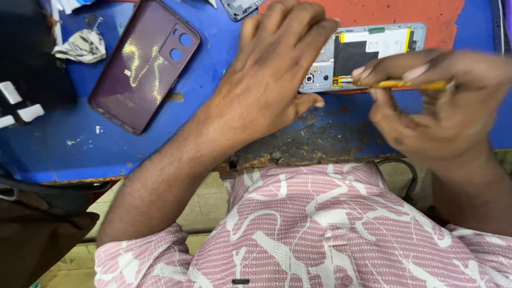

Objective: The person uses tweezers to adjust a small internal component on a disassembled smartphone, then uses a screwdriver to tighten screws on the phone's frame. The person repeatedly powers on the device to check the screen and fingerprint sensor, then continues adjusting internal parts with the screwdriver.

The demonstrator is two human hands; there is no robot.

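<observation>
An opened phone [368, 50] lies back-off on the blue worktop [80, 144], its battery and black inner parts showing. My left hand [272, 69] rests flat on the phone's left end, pressing it down and hiding that part. My right hand [442, 101] pinches a thin yellow-handled tool [405, 84], whose tip touches the phone's lower edge near the middle.
A dark purple phone back cover [144, 64] lies to the left on the worktop. A crumpled wipe [81, 47] sits at the far left, with a black and white object [21, 101] below it. The worktop's front edge is worn near my pink patterned shirt [320, 229].
</observation>
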